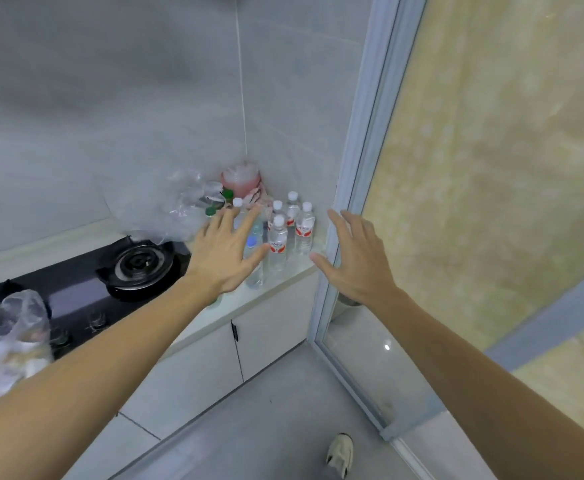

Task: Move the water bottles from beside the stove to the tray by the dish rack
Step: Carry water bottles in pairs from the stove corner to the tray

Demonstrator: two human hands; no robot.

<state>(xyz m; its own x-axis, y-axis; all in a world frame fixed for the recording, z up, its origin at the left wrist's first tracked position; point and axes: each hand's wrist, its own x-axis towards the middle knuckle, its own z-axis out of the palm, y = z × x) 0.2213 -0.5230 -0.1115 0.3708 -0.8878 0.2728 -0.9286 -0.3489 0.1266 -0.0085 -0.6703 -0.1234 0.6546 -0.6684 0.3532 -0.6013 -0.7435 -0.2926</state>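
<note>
Both hands [226,252] [354,259] spread, empty, flanking water bottles [278,240].

Grey tiled walls [110,98] meet in corner at upper centre. Pale countertop [276,282] over white cabinets [214,358], centre. Grey tile floor [266,427] below. Framed glass door [352,188] right of centre.

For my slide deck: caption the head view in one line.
Both open hands, left hand and right hand, reach toward water bottles clustered in the counter corner beside the stove.
</note>
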